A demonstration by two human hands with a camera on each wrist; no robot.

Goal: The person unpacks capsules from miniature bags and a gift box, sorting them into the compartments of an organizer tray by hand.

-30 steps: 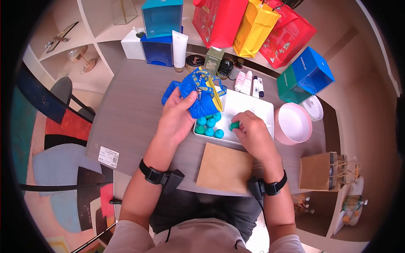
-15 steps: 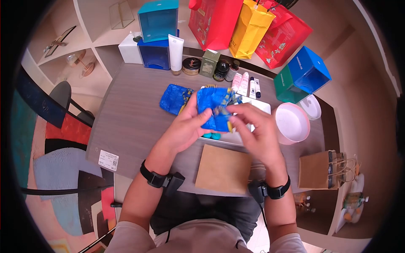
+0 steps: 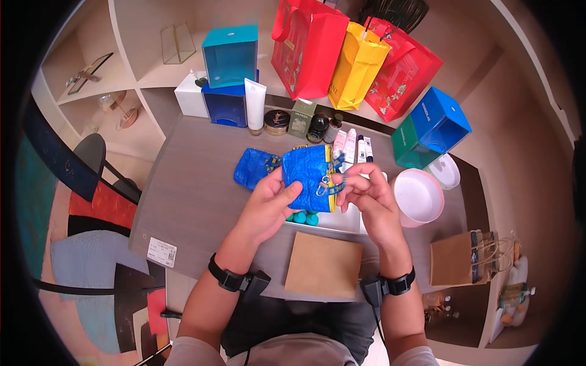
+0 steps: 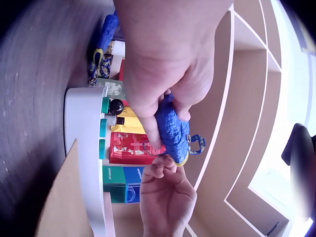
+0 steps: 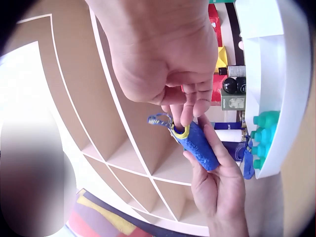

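**Camera layout — three views**

Head view: high, looking steeply down on the bench (image 3: 189,183); fisheye, wide, both forearms in frame. Left wrist view: low, close behind the left hand (image 4: 168,64), facing across the bench toward the shelves. Right wrist view: same from behind the right hand (image 5: 163,59). Shared by all three — blue pouch (image 3: 308,177), white tray (image 3: 342,221).

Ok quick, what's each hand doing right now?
Left hand: holds the blue pouch.
Right hand: pinches the pouch's yellow-edged opening.
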